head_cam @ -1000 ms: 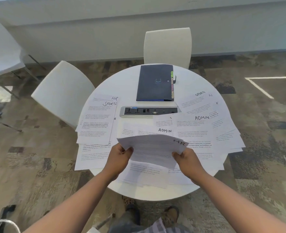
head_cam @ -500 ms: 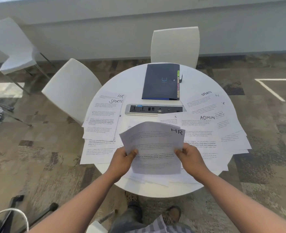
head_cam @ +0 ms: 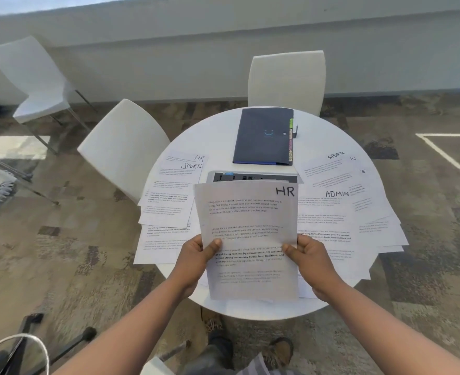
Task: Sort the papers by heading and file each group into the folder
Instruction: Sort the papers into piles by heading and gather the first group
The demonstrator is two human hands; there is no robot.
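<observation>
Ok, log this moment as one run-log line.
step: sorting | left hand: grips HR sheet | right hand: grips HR sheet | sheet: upright above table | folder: closed

Held paper: white printed sheet marked HR [head_cam: 250, 234], lifted upright.
Other papers: white printed sheets [head_cam: 340, 212] spread flat (SPORTS, ADMIN, HR).
Folder: dark blue closed folder [head_cam: 264, 136], lying behind them.

We see soft, even daylight, with a pale patch on the carpet [head_cam: 15, 147] at left. Shadows stay faint. Wide-angle bending curves the wall [head_cam: 223, 50], the edges smear, and small print on the papers [head_cam: 331, 212] blurs.
</observation>
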